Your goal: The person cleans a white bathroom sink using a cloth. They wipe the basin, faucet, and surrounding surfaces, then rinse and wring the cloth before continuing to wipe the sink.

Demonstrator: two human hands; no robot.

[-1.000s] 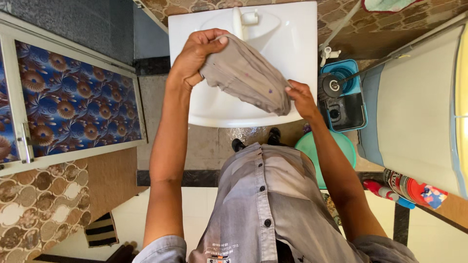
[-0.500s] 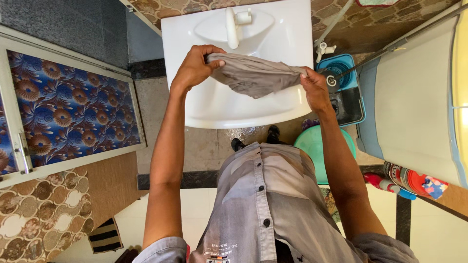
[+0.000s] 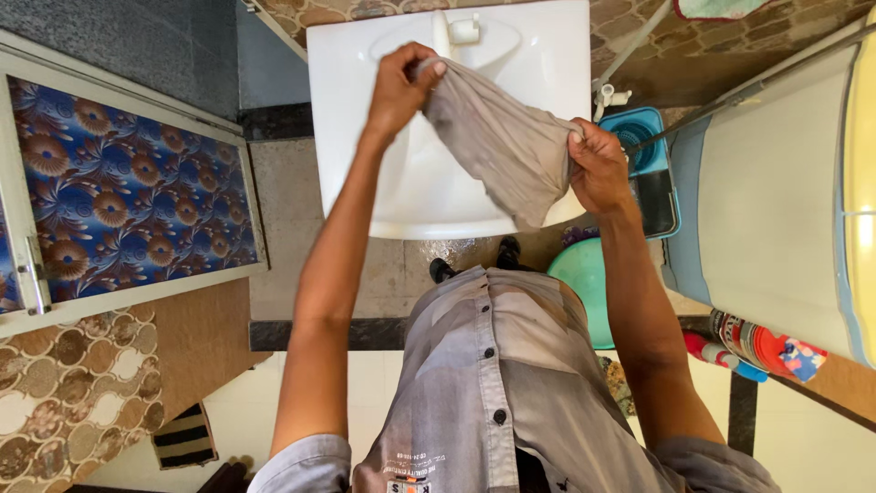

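**Cloth re-stretched on a slant over sink**

Left hand has risen toward the tap, pinching the grey cloth; right hand clenches its lower end. Cloth now hangs diagonally above the white sink, not level as before: wringing or shaking out seems underway.

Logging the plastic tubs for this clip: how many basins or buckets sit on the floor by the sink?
2. A blue bucket beside the sink's right edge, and a green basin below it, partly hidden by the right arm. Others may be hidden.
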